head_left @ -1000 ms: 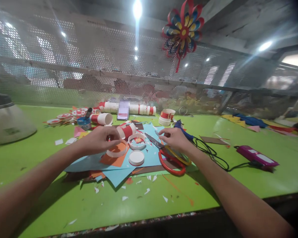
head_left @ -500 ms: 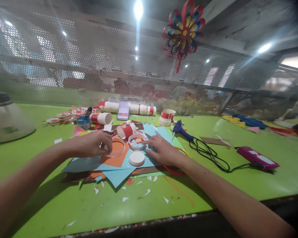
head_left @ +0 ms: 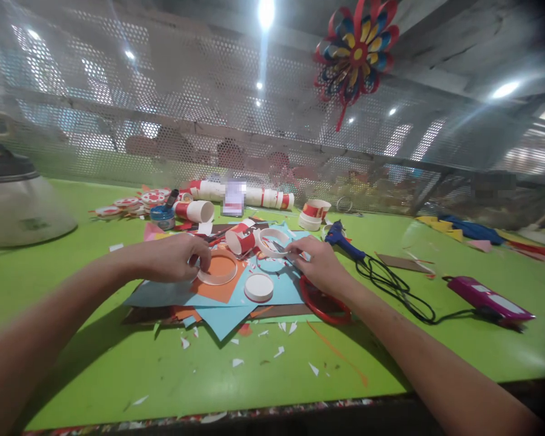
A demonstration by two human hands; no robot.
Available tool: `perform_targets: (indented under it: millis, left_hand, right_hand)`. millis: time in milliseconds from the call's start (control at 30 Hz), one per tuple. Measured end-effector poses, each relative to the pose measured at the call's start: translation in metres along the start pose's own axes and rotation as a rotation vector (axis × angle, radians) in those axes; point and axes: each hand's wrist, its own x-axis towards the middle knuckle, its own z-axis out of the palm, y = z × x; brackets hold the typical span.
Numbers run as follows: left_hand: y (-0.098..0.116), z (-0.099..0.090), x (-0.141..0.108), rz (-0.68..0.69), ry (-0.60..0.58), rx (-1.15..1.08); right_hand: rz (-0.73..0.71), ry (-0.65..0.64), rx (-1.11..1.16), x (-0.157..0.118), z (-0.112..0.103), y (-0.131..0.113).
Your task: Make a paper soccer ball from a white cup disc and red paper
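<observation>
Holding white ring [head_left: 269, 252], green table [head_left: 163, 375], perforated screen [head_left: 200, 85]

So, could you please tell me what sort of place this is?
It looks like a craft workshop or craft classroom: a blue hot-glue gun and cut coloured paper lie on the green table.

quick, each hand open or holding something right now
Left hand: curled at the nearer white ring; grip cannot be told.
Right hand: closed, holding the farther white ring.
</observation>
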Motion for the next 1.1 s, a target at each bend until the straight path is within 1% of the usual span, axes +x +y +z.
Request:
perform_targets:
  millis: [100, 167, 267, 400, 467, 500, 567, 633, 700, 800, 867, 967, 1100]
  left_hand:
    - [0.006, -0.002, 0.000, -0.022, 0.023, -0.027]
    - [0.010, -0.002, 0.001, -0.035, 0.081, -0.050]
    - [0.015, 0.003, 0.003, -0.018, 0.223, -0.058]
    - [0.014, 0.013, 0.011, -0.020, 0.434, -0.025]
    - [0.012, 0.017, 0.018, 0.004, 0.492, 0.001]
    - [0.013, 0.017, 0.022, 0.025, 0.497, 0.024]
    - [0.014, 0.018, 0.032, 0.049, 0.455, 0.112]
    - [0.018, 0.018, 0.041, 0.034, 0.386, 0.204]
    - [0.020, 0.018, 0.049, 0.016, 0.359, 0.238]
    - [0.021, 0.018, 0.056, -0.011, 0.373, 0.248]
    - [0.019, 0.017, 0.056, -0.019, 0.385, 0.257]
    - [0.013, 0.014, 0.054, -0.019, 0.393, 0.277]
    - [0.005, 0.012, 0.050, -0.043, 0.421, 0.309]
  right_hand:
    - [0.051, 0.037, -0.007, 0.000, -0.003, 0.003]
    - [0.081, 0.049, -0.024, 0.001, -0.004, 0.005]
    - [0.115, 0.045, -0.057, 0.001, -0.005, 0.007]
    - [0.122, -0.006, -0.086, 0.001, -0.003, 0.004]
    - [0.113, -0.032, -0.093, 0.000, -0.003, 0.001]
    - [0.106, -0.041, -0.094, 0.000, -0.003, 0.000]
    - [0.090, -0.046, -0.091, -0.001, -0.003, -0.002]
    - [0.083, -0.029, -0.085, -0.001, -0.005, 0.000]
    - [0.091, 0.013, -0.077, -0.001, -0.007, 0.006]
    - [0.125, 0.087, -0.065, 0.000, -0.010, 0.015]
    - [0.144, 0.113, -0.057, 0.001, -0.011, 0.019]
    - [0.154, 0.111, -0.047, 0.001, -0.010, 0.019]
    - [0.132, 0.078, -0.035, -0.001, -0.006, 0.010]
